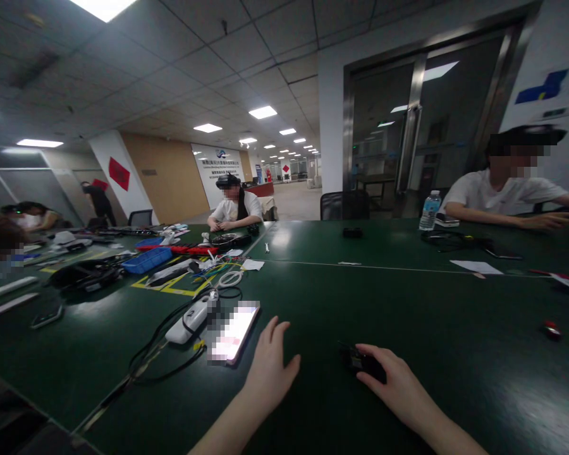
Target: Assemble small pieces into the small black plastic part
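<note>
My right hand (pixel 398 379) is closed around a small black object (pixel 360 361) on the green tabletop (pixel 313 404). Its thumb and fingers grip the near right end; the dark shape is too unclear to name. To the left, my left hand (pixel 275 360) hovers over or rests on the table, fingers apart and nothing in it. A phone (pixel 237 332) with a bright screen lies just left of that hand, not touched. Beside the phone sits a white power strip (pixel 189 319) with a black cable running from it.
A blue tray (pixel 146 260) and tangled cables crowd the left side. A red-topped small object (pixel 551 330) lies far right. Across the table sit two people in white shirts, one near a water bottle (pixel 429 212). Another black object (pixel 352 232) lies near the far edge.
</note>
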The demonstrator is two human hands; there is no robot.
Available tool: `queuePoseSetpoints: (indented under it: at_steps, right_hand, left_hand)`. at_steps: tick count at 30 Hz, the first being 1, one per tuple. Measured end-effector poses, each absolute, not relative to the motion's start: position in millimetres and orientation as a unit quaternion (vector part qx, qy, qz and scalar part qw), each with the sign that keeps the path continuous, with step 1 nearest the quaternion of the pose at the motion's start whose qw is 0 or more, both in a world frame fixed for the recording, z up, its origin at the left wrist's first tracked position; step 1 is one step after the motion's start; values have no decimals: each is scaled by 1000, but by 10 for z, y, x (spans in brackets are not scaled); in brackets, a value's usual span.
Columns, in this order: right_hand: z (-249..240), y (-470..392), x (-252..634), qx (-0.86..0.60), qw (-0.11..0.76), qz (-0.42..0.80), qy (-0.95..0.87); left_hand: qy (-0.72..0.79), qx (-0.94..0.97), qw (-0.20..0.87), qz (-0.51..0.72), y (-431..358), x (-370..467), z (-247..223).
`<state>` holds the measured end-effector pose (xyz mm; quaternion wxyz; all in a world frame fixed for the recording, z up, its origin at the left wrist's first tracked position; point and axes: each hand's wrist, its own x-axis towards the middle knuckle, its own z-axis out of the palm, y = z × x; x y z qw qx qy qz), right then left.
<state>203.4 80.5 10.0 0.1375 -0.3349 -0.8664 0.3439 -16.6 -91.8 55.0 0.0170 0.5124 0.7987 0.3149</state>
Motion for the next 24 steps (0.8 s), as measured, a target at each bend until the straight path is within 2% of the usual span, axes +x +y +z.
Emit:
queuePoseSetpoints:
  at_steps: [6, 9, 15, 24]
  right_hand:
    - [227, 755, 2011, -316, 150, 334, -875]
    - [288, 726, 2025, -318, 157, 345, -869]
    - [370, 672, 2014, -312, 171, 360, -862]
    - [395, 666, 1981, -302, 185, 362, -862]
  left_hand:
    - [722, 614, 221, 229, -408, 276, 661]
    - [694, 633, 262, 222, -236, 270, 578]
    - [656, 660, 249, 270, -184, 187, 344]
    - [647, 665, 224, 299, -177, 179, 276]
